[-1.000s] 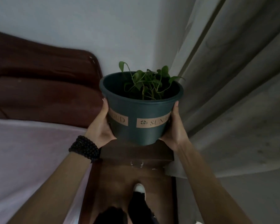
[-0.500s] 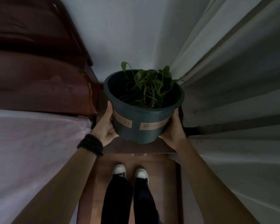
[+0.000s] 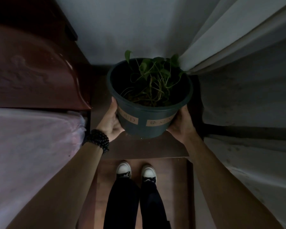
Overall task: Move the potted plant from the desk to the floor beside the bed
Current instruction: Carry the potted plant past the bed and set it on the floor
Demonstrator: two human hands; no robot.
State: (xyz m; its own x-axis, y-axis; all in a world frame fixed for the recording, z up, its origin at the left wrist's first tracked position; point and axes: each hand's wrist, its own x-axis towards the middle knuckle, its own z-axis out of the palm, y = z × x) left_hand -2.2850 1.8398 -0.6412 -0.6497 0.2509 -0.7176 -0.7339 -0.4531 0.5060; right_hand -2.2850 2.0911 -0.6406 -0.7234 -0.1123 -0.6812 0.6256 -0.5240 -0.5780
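A dark green plastic pot (image 3: 144,119) with tan label strips holds a small leafy plant (image 3: 153,75) in soil. I carry it between both hands. My left hand (image 3: 110,121), with a black bead bracelet at the wrist, presses its left side. My right hand (image 3: 182,124) presses its right side. The pot hangs over a dark wooden bedside stand (image 3: 139,147) in the gap beside the bed (image 3: 31,146). Whether its base touches the stand I cannot tell.
The bed's pink sheet and dark wooden headboard (image 3: 35,75) fill the left. A grey curtain (image 3: 246,80) hangs close on the right. A white wall (image 3: 130,30) is ahead. My feet in white-toed shoes (image 3: 135,171) stand on the brown floor (image 3: 172,187) in front of the stand.
The view has tilted down and the pot has sunk lower toward the stand. Both hands keep the same hold on it.
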